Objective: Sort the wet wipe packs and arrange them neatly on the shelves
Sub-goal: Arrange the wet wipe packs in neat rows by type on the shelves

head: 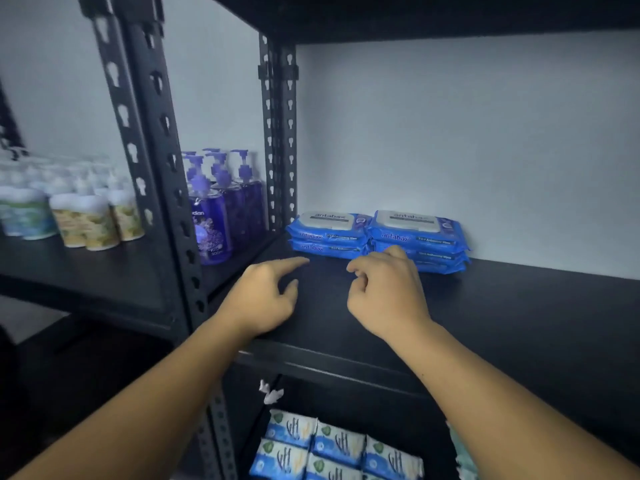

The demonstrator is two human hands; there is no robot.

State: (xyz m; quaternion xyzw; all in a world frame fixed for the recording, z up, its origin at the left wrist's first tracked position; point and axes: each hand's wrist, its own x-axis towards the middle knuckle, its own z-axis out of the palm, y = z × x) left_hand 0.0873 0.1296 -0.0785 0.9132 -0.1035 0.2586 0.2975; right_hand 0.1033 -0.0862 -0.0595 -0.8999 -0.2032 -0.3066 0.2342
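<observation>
Two stacks of blue wet wipe packs stand side by side at the back of a black shelf (519, 306): a left stack (329, 233) of two and a taller right stack (415, 237). My left hand (263, 299) hovers over the shelf just in front of the left stack, index finger stretched toward it, holding nothing. My right hand (388, 289) is loosely curled in front of the right stack, its fingertips at the stack's lower front edge, with nothing in its grasp.
Purple pump soap bottles (221, 209) stand on the neighbouring shelf to the left, behind a black upright post (162, 188). Further left are several white-capped jars (86, 216). On the shelf below lie blue and white wipe packs (332, 448).
</observation>
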